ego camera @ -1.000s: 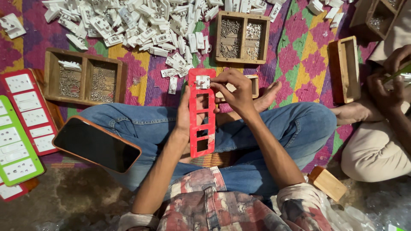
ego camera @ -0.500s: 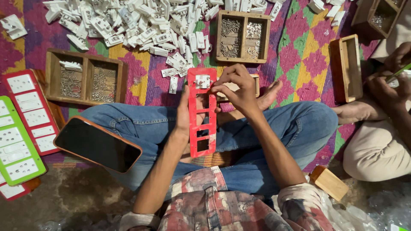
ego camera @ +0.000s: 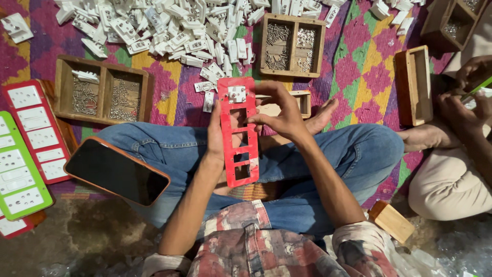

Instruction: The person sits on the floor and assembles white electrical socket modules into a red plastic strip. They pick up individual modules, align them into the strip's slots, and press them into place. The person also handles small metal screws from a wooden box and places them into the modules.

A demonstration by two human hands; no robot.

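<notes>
A long red plastic frame (ego camera: 238,154) with several rectangular cut-outs stands upright over my crossed legs. A white socket piece (ego camera: 236,94) sits in its top opening. My left hand (ego camera: 215,134) grips the frame's left edge from behind. My right hand (ego camera: 279,110) wraps the right edge near the top, fingertips against the frame just below the white piece. A heap of loose white socket parts (ego camera: 169,31) lies on the patterned mat beyond the frame.
A black phone (ego camera: 117,172) rests on my left knee. Wooden trays of screws sit at left (ego camera: 102,92) and top centre (ego camera: 292,43); an empty wooden box (ego camera: 415,84) at right. Red (ego camera: 36,128) and green (ego camera: 20,174) filled frames lie far left. Another person's hands (ego camera: 464,97) work at right.
None of note: both hands stay on the red frame, with only slight shifts of the right fingers near the white piece.
</notes>
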